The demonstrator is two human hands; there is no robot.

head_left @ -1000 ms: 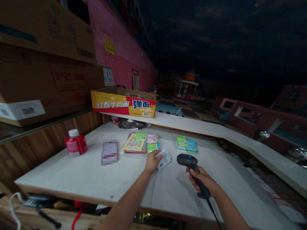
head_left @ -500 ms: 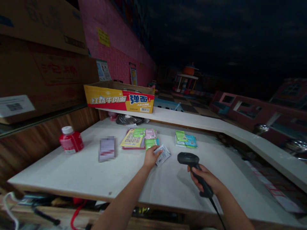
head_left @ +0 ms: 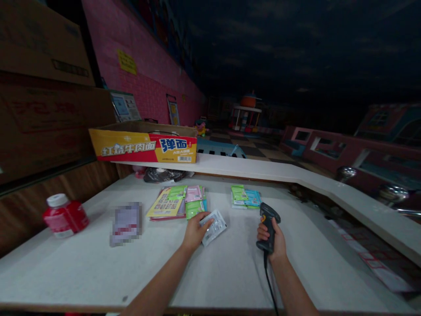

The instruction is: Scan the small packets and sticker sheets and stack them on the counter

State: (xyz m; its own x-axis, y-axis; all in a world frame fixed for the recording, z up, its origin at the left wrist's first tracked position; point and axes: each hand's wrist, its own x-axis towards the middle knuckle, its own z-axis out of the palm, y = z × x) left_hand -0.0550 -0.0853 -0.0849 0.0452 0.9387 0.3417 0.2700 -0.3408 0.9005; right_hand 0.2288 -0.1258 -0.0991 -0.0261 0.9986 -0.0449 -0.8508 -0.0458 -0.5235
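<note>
Pinched in my left hand point(head_left: 195, 232) is a small silvery-white sachet point(head_left: 214, 226), tilted a little above the white counter point(head_left: 158, 272). My right hand point(head_left: 274, 237) is wrapped round the grip of a black barcode scanner point(head_left: 269, 226), its cord hanging toward me. The scanner's head points up and away. Just beyond my left hand lie green and pink packets point(head_left: 194, 193), partly on a yellow printed booklet point(head_left: 169, 202). A second small pile of green and blue packets point(head_left: 251, 198) rests behind the scanner.
A red bottle with a white cap point(head_left: 66, 216) and a blurred-out flat item point(head_left: 126, 223) stand at the left. A yellow and red noodle carton point(head_left: 144, 147) sits on the raised ledge point(head_left: 250, 166). Cardboard boxes point(head_left: 49, 109) are stacked at far left.
My right hand has turned the scanner from pointing left to pointing up and away. The sachet stays in my left hand, its face turned slightly. The view has shifted to the right.
</note>
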